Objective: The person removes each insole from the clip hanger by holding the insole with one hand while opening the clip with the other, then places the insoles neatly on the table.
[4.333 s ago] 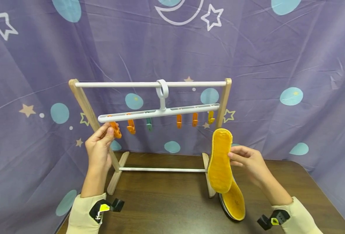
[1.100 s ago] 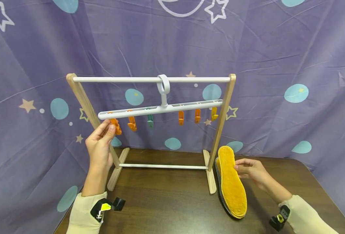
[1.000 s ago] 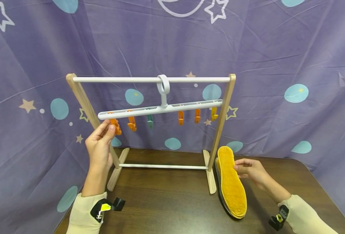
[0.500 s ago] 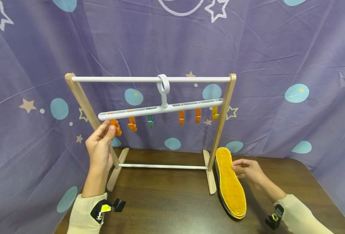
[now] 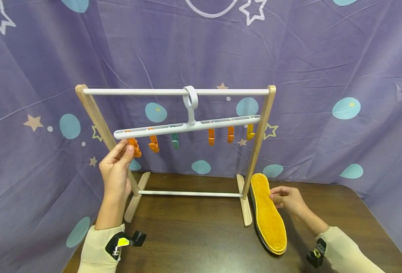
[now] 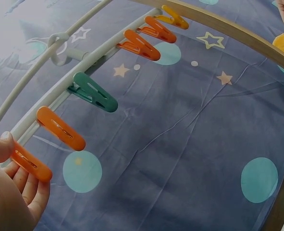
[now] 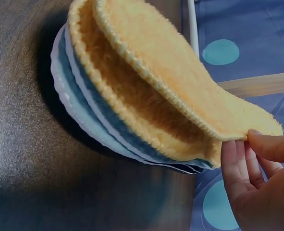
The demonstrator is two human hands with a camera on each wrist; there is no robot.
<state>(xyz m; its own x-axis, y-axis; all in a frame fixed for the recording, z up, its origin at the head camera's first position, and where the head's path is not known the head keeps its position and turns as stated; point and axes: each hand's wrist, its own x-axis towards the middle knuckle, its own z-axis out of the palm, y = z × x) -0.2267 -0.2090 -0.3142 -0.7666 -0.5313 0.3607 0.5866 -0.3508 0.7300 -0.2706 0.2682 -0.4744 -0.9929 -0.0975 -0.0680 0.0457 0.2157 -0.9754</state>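
Observation:
My left hand (image 5: 116,168) pinches the leftmost orange clip (image 5: 135,147) under a white hanger (image 5: 167,131); the hanger tilts down toward that hand. At the right, my right hand (image 5: 289,199) pinches the edge of a fuzzy yellow insole (image 5: 268,216) between thumb and fingers. In the right wrist view that insole lies slanted over a stack of insoles (image 7: 108,98), yellow on top with blue-grey layers below. A gap shows between the held insole and the stack along one side. Most of the stack is hidden in the head view.
A wooden rack (image 5: 264,132) with a white top bar (image 5: 136,91) carries the hanger. More clips hang along it: orange, a green clip (image 5: 175,140) and a yellow clip (image 5: 250,132). The brown table (image 5: 187,235) reaches a purple patterned curtain (image 5: 306,76) behind.
Over about four seconds the right hand has lowered the yellow insole from beside the rack post onto or just above the stack, then shifted slightly left. The left hand stays on the orange clip.

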